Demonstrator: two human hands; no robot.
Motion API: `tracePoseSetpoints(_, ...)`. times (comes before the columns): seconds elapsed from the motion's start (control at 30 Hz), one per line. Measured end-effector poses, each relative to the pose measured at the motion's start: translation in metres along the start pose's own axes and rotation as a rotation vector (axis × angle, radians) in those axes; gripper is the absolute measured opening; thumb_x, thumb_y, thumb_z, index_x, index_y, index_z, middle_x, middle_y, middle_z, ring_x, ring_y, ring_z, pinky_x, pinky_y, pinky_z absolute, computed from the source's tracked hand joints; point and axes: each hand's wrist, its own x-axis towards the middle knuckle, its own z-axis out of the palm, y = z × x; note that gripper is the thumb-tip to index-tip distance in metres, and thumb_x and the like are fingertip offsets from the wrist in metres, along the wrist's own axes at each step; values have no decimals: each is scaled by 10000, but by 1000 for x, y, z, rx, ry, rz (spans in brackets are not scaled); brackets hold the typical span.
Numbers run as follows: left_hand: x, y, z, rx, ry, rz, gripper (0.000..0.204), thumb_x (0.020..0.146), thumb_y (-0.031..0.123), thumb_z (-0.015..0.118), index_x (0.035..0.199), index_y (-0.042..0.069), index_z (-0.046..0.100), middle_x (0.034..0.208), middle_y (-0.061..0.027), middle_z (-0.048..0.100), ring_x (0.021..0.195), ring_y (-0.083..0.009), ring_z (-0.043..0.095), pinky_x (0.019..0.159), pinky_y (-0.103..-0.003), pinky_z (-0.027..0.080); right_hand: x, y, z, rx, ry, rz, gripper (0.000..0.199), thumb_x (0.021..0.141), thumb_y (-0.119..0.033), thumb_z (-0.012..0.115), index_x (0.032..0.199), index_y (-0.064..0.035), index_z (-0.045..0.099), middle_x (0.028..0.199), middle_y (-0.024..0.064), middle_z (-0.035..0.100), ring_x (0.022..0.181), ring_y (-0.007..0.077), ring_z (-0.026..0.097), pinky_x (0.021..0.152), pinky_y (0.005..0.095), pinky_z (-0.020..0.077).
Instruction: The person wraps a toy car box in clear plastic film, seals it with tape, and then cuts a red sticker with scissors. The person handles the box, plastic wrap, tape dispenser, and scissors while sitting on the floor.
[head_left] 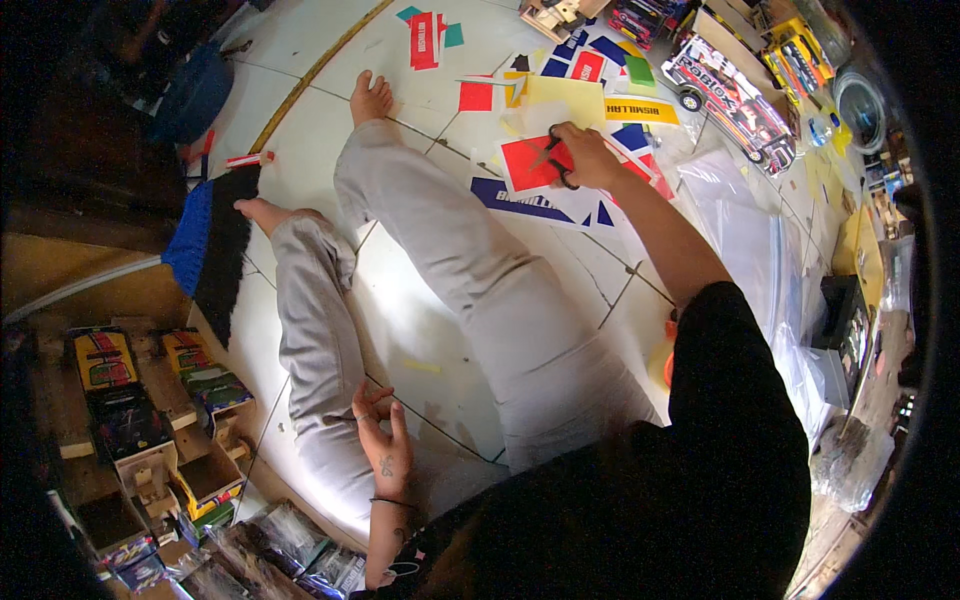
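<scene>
My right hand (590, 157) is closed round the handles of a pair of scissors (562, 170). Their blades lie over a red sticker sheet (524, 174) on the tiled floor, at the upper right. Beside it are a blue sheet with white lettering (488, 190), a pale yellow sheet (560, 100) and a yellow lettered strip (650, 111). My left hand (385, 440) hovers by my left leg, fingers loosely apart, with nothing visible in it.
My outstretched legs (450, 240) lie across the floor. A toy truck (730, 100) stands at the upper right, near clear plastic sheets (740, 220). Several wooden toy trucks (125, 410) crowd the lower left. Red and green scraps (424, 42) lie at the top.
</scene>
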Motion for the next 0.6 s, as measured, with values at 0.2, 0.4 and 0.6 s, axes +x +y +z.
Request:
tracePoseSetpoints(0.2,-5,1,7,310,-48,206,622,827,5,605,1368,-21,300,1027,-139,591,769,-187,588,824,-331,465,42,-7,-14,-217,-277,-29,935,436,-329,897,1211,-74,442,1178,101,487,1109,311,516,871,482,401)
tracePoseSetpoints(0.4,-5,-1,13,392,-99,161,664,819,26,623,1389,6,283,1068,-128,588,771,-189,594,762,-331,494,63,-15,-12,-50,-345,-267,913,431,-306,902,1183,-52,452,1182,113,488,1115,300,518,885,471,414)
tracePoseSetpoints(0.6,-4,0,16,479,-133,127,713,804,61,651,1403,7,269,1086,-127,589,781,-200,598,742,-333,497,74,-39,18,-23,-371,-441,882,449,-285,895,1165,-33,447,1173,134,466,1113,343,499,915,478,413)
